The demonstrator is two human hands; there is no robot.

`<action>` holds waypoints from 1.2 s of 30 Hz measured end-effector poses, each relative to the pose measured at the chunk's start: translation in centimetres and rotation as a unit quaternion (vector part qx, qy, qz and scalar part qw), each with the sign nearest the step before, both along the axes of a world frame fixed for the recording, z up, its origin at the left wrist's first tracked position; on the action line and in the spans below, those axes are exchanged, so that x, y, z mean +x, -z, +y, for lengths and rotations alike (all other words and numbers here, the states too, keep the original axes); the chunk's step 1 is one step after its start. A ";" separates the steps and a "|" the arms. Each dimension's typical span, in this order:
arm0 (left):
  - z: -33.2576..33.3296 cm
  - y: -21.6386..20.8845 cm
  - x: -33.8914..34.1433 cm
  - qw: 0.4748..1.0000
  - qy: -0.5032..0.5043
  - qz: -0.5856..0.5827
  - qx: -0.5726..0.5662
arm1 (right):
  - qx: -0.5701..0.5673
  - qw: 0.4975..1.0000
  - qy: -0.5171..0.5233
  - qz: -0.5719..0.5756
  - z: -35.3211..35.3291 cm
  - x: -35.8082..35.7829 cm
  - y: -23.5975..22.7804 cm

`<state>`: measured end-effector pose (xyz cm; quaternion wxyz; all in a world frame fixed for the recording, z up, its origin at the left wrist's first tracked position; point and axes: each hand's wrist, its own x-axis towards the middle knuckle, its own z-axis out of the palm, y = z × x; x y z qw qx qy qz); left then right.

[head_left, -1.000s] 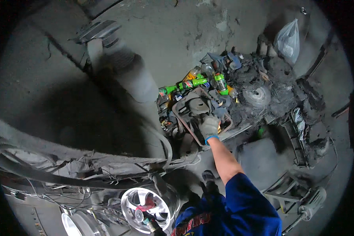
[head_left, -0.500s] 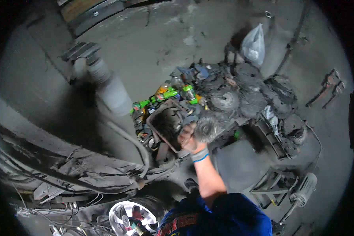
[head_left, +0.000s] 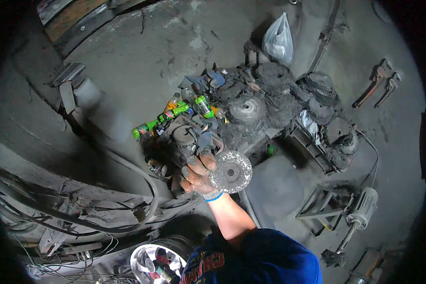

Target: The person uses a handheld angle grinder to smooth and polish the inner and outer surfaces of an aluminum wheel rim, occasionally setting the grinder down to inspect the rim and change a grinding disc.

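Observation:
My right hand (head_left: 198, 173), in a pale glove with dirty brown fingertips, is closed at the edge of a speckled grey disc (head_left: 239, 181) with a small centre hole. The disc's flat face is turned up; its gripped edge is partly hidden by the fingers. Just beyond my hand lies a heap of dark rags (head_left: 182, 130). Further right, a ringed round wheel (head_left: 247, 109) rests on dusty, fibrous discs (head_left: 274, 75). My left hand does not show.
Bottles (head_left: 203, 107) lie left on the heap. A white plastic bag (head_left: 278, 41) stands behind. Pipe wrenches (head_left: 377, 83) lie on the floor at right, near a motor with a shaft (head_left: 363, 208). A spoked wheel rim (head_left: 142, 260) is at lower left, below hoses (head_left: 142, 169).
The view has shifted, and the scene has moved left in it. My right hand still holds the disc, which now shows its flat face more fully.

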<state>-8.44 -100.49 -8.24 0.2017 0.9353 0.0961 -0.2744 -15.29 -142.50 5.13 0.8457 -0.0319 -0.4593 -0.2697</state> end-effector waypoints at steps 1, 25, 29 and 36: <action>0.3 -0.1 -0.2 1.000 -0.002 -0.001 0.001 | -0.008 1.000 -0.002 -0.007 0.0 -0.1 -0.2; 3.8 -8.9 -11.1 0.996 -0.049 -0.074 -0.029 | -0.054 0.763 -0.244 0.595 10.2 -5.8 14.2; 4.4 -10.0 -12.8 0.989 -0.003 -0.143 -0.045 | -0.049 0.689 -0.328 0.644 13.0 -6.4 13.8; 9.0 -11.1 -13.5 0.975 0.065 -0.169 -0.130 | -0.132 0.682 -0.230 0.681 17.5 -7.7 9.5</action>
